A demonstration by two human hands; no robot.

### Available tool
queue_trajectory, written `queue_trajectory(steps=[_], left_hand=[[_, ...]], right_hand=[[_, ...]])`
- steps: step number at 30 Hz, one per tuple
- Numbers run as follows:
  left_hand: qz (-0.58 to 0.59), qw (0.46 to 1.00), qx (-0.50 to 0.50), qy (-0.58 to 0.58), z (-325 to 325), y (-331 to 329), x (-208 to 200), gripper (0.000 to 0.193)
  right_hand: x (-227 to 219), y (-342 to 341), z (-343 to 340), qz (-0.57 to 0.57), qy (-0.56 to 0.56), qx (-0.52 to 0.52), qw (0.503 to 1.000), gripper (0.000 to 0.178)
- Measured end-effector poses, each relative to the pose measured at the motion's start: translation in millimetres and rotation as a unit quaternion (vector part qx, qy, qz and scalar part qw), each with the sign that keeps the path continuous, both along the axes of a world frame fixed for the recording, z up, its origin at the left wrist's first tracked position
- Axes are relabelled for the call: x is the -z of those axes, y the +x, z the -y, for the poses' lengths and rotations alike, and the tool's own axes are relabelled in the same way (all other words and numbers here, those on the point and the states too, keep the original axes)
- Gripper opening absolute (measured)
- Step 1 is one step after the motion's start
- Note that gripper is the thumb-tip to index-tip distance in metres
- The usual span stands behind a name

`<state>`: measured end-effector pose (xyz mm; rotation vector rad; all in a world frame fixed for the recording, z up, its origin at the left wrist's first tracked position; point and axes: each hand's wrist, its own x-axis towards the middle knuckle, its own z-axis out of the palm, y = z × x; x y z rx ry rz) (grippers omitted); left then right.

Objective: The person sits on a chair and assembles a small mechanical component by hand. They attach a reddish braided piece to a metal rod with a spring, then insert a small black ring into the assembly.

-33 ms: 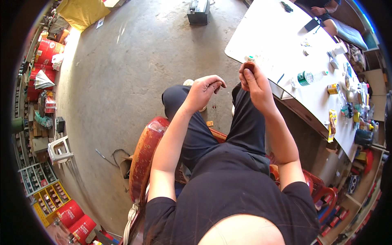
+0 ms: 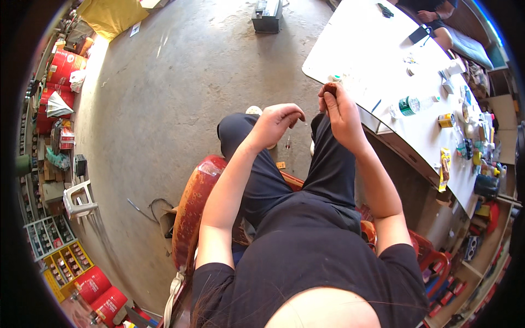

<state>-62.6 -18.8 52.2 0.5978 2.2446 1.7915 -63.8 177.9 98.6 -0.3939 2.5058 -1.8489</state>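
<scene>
My right hand (image 2: 341, 113) is closed in a pinch around a small reddish-brown piece (image 2: 330, 87), whose kind I cannot make out. It is raised in front of my right knee, beside the white table's edge. My left hand (image 2: 278, 121) hovers over my left knee, apart from the right one, with fingers curled down and thumb pressed along them; anything inside is hidden. Below its fingertips shows a small thin item with a reddish end (image 2: 287, 144), and I cannot tell whether it hangs or lies on the floor.
The white table (image 2: 350, 44) at right bears a plastic bottle (image 2: 407, 105), a can (image 2: 446, 120) and a yellow packet (image 2: 444, 169). A battery-like black box (image 2: 267, 19) stands on the floor ahead. A white stool (image 2: 81, 199) stands left. Another person (image 2: 432, 13) sits beyond the table.
My left hand has shifted slightly, its fingers a little further to the right. My right hand has turned slightly and still pinches the reddish-brown piece.
</scene>
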Motion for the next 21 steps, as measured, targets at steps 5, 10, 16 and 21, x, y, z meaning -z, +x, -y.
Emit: queue_trajectory(steps=[5, 10, 16, 21], left_hand=[[0.044, 0.998, 0.049, -0.009, -5, 4, -19, 0.011], [0.058, 0.996, 0.061, -0.029, -7, -1, -39, 0.013], [-0.024, 0.993, 0.103, -0.055, -5, -9, -52, 0.012], [-0.027, 0.989, 0.119, -0.082, -10, -10, -52, 0.014]], right_hand=[[10, -4, 2, -0.05, 0.063, -0.023, 0.997, 0.012], [14, -8, -9, 0.019, 0.001, -0.006, 1.0, 0.013], [22, -13, -16, 0.219, -0.324, -0.022, 0.92, 0.014], [34, -9, -26, 0.264, -0.388, 0.005, 0.883, 0.014]])
